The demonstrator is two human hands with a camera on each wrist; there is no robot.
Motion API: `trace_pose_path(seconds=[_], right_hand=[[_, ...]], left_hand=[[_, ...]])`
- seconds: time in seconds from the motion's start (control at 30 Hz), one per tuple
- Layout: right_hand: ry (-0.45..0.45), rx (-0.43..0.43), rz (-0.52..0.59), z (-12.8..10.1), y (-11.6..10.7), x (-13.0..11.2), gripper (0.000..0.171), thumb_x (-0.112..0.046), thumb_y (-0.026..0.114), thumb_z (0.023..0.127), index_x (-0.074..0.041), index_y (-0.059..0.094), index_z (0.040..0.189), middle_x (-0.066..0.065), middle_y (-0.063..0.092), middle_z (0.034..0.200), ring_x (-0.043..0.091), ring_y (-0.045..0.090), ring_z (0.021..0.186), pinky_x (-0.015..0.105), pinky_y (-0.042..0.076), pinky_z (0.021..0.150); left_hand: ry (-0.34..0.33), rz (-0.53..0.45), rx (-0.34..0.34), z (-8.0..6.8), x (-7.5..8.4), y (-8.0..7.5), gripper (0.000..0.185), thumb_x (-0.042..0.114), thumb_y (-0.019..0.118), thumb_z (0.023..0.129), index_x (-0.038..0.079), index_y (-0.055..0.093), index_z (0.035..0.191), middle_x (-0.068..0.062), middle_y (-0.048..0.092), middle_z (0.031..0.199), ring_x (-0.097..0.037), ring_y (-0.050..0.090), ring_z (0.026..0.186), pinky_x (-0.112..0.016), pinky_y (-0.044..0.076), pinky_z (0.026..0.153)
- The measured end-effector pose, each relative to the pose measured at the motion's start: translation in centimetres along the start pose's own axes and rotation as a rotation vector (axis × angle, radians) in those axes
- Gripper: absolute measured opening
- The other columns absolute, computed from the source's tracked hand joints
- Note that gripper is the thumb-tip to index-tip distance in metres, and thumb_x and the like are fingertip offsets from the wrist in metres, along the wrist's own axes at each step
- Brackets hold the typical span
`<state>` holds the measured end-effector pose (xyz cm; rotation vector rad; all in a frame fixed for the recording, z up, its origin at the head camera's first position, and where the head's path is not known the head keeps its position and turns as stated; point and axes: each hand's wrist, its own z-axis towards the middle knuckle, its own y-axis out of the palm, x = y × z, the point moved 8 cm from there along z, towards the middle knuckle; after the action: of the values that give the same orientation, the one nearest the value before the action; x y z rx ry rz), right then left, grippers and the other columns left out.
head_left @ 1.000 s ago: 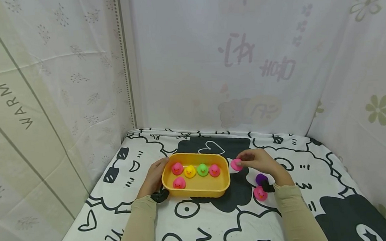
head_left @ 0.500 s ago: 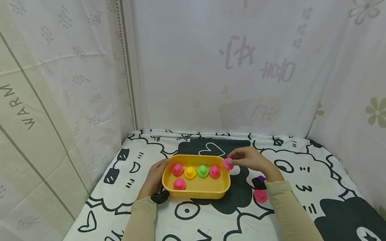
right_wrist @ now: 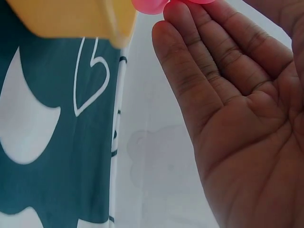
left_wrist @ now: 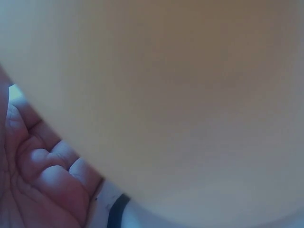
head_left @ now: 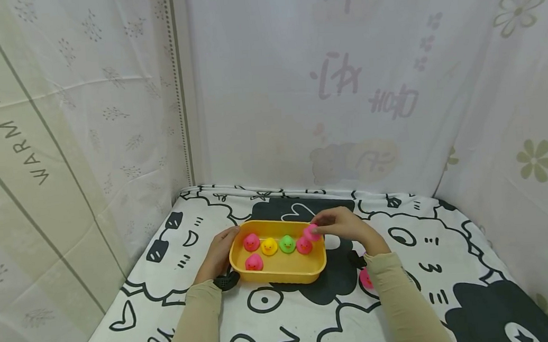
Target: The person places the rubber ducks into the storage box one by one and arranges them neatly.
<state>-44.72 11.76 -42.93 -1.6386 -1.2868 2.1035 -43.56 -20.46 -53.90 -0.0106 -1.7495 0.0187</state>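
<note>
A yellow tray (head_left: 281, 271) sits on the cartoon-print cloth and holds several small rubber ducks: pink (head_left: 251, 242), yellow (head_left: 269, 246), green (head_left: 287, 243), pink (head_left: 303, 246), and another pink (head_left: 254, 262) in front. My right hand (head_left: 342, 225) pinches a pink duck (head_left: 312, 232) over the tray's far right corner; the right wrist view shows that duck (right_wrist: 149, 5) at my fingertips (right_wrist: 166, 28) beside the tray's corner (right_wrist: 90, 21). My left hand (head_left: 220, 251) lies against the tray's left wall, whose yellow side (left_wrist: 190, 95) fills the left wrist view, with fingers (left_wrist: 52, 166) curled beside it.
Another pink duck (head_left: 364, 278) lies on the cloth right of the tray, partly hidden by my right forearm. Curtain walls (head_left: 85, 126) close in the left, back and right. The printed cloth (head_left: 289, 318) stretches toward me.
My right hand has carried the pink duck leftward from beside the tray to over its right corner. The purple duck is now hidden behind my forearm. The left hand stayed put.
</note>
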Motion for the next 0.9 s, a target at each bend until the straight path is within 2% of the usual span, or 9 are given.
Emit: trace_pose_path(seconds=[0.23, 0.4, 0.67, 0.9], right_hand=[[-0.006, -0.007, -0.020, 1.2, 1.0, -0.8, 0.029, -0.050, 0.074, 0.079, -0.033, 0.070, 0.102, -0.010, 0.071, 0.100, 0.012, 0.066, 0.094, 0.033, 0.059, 0.086], [-0.032, -0.034, -0.015, 1.7, 1.5, -1.6, 0.031, -0.052, 0.073, 0.079, -0.033, 0.070, 0.103, -0.010, 0.070, 0.101, 0.014, 0.064, 0.095, 0.033, 0.058, 0.088], [-0.074, -0.060, -0.053, 2.8, 2.4, -2.9, 0.027, -0.046, 0.074, 0.081, -0.031, 0.072, 0.103, -0.011, 0.070, 0.100, 0.014, 0.062, 0.092, 0.029, 0.057, 0.083], [-0.078, -0.158, -0.061, 3.6, 5.0, -4.1, 0.026, -0.045, 0.074, 0.081, -0.034, 0.071, 0.104, -0.014, 0.070, 0.101, 0.010, 0.063, 0.096, 0.029, 0.057, 0.088]], left_hand=[[0.003, 0.000, 0.006, 0.0, -0.1, -0.1, 0.065, 0.056, 0.053, 0.092, 0.013, 0.049, 0.140, -0.010, 0.049, 0.146, -0.028, 0.048, 0.133, -0.041, 0.043, 0.110], [0.005, 0.002, 0.004, -0.1, 0.0, 0.0, 0.065, 0.055, 0.052, 0.093, 0.012, 0.048, 0.142, -0.011, 0.045, 0.149, -0.029, 0.044, 0.137, -0.042, 0.041, 0.111], [-0.011, -0.011, 0.008, -0.2, 0.1, 0.0, 0.064, 0.055, 0.054, 0.092, 0.014, 0.047, 0.142, -0.008, 0.044, 0.150, -0.028, 0.041, 0.140, -0.042, 0.040, 0.112], [-0.012, 0.001, 0.002, -0.3, 0.1, 0.0, 0.065, 0.057, 0.053, 0.092, 0.014, 0.047, 0.142, -0.008, 0.045, 0.149, -0.028, 0.043, 0.139, -0.042, 0.041, 0.111]])
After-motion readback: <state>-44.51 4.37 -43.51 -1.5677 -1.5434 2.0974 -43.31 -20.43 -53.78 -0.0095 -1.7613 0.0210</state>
